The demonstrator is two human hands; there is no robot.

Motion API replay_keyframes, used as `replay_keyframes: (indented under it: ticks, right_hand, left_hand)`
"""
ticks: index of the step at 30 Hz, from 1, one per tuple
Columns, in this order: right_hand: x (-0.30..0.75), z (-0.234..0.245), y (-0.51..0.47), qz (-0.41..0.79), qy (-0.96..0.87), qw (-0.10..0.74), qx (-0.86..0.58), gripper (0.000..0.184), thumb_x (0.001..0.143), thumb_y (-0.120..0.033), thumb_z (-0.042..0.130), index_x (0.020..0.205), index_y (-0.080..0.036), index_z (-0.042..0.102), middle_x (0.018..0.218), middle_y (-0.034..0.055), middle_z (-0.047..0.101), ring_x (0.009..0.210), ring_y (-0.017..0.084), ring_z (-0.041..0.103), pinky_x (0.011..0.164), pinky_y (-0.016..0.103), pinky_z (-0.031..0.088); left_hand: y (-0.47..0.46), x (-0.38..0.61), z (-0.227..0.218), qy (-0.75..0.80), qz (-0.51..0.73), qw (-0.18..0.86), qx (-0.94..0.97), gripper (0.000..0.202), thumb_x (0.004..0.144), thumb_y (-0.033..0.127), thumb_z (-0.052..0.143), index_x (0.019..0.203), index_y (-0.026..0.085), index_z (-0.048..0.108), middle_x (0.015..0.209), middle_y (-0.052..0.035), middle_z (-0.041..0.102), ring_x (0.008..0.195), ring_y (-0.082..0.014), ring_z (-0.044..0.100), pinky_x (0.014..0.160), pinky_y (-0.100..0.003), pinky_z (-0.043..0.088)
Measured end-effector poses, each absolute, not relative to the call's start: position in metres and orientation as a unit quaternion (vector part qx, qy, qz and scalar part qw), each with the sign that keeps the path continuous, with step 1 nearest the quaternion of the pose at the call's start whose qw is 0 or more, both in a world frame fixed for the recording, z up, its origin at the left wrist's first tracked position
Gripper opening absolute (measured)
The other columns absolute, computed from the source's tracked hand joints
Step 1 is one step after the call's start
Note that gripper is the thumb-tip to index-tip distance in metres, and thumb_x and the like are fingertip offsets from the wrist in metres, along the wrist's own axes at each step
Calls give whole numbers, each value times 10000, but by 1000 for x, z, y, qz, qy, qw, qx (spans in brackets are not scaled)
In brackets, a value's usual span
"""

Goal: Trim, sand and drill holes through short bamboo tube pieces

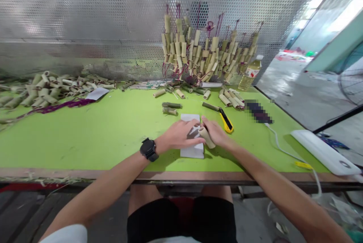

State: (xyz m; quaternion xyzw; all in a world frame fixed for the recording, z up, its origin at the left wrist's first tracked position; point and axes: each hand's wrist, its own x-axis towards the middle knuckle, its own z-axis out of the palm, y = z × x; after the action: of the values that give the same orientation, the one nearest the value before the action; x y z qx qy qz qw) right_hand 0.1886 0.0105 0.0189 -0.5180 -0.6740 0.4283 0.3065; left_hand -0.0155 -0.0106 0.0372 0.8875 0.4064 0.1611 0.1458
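Short pale bamboo tube (206,137) lies tilted on a white rectangular paper sheet (193,151), near front-centre of the bright green tabletop (99,133). Right hand (217,133) is curled round the tube's far end, fingers closed on it. Left hand (181,134), w/ black wristwatch (149,149), rests mostly flat on the sheet, fingers spread loosely, tips just against the tube. Yellow-and-black utility knife (227,121) sits just beyond the right hand. Strung bamboo bundle (198,52) hangs on the perforated metal panel (85,27) behind.
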Motion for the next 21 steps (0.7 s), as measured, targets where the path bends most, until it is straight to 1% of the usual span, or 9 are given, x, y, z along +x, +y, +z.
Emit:
replay_keyframes:
  ticks: [4, 8, 11, 13, 16, 18, 21]
  right_hand:
    - [188, 18, 6, 470, -656, 275, -522, 735, 1010, -828, 310, 685, -235, 597, 582, 26, 625, 585, 199, 620, 582, 305, 494]
    - [189, 18, 8, 444, -674, 268, -526, 722, 1037, -777, 338, 723, -216, 666, 729, 61, 730, 720, 216, 678, 711, 327, 551]
    - [189, 18, 11, 424, -687, 280, -520, 700, 1039, -765, 368, 721, -216, 665, 820, 77, 773, 813, 237, 700, 790, 352, 579]
    - [190, 18, 11, 439, -687, 277, -508, 697, 1037, -766, 379, 719, -213, 659, 802, 80, 773, 791, 236, 703, 764, 344, 585]
    - [193, 21, 10, 501, -670, 251, -488, 703, 1050, -752, 357, 710, -208, 644, 688, 72, 735, 621, 205, 670, 621, 310, 555]
    - [195, 24, 9, 521, -664, 237, -482, 673, 1065, -717, 359, 723, -209, 639, 659, 60, 720, 544, 182, 642, 555, 288, 524]
    - [198, 29, 10, 507, -675, 227, -486, 606, 1073, -662, 405, 745, -210, 638, 672, 49, 719, 530, 162, 634, 539, 268, 511]
  left_hand:
    - [-13, -14, 37, 410, 175, 152, 882, 545, 1043, 695, 495, 1270, 217, 627, 919, -44, 734, 783, -238, 665, 711, -336, 437]
    - [-15, -13, 37, 393, 171, 145, 892, 504, 1061, 661, 475, 1277, 233, 630, 925, -46, 737, 818, -251, 672, 733, -350, 449]
    - [-19, -12, 41, 384, 162, 143, 898, 448, 1084, 600, 448, 1273, 236, 628, 981, -63, 759, 875, -272, 685, 779, -379, 461]
    - [-21, -12, 44, 385, 160, 147, 897, 421, 1093, 573, 428, 1275, 248, 624, 1003, -67, 772, 887, -278, 690, 796, -391, 461]
    - [-22, -12, 45, 393, 176, 155, 889, 397, 1107, 553, 396, 1263, 265, 620, 1019, -71, 785, 878, -283, 697, 794, -398, 459]
    - [-22, -13, 44, 397, 190, 159, 884, 390, 1117, 543, 378, 1225, 255, 619, 1036, -79, 790, 878, -284, 704, 791, -398, 464]
    - [-20, -12, 41, 405, 195, 158, 879, 378, 1134, 497, 343, 1182, 222, 598, 1015, -86, 779, 842, -271, 696, 763, -387, 459]
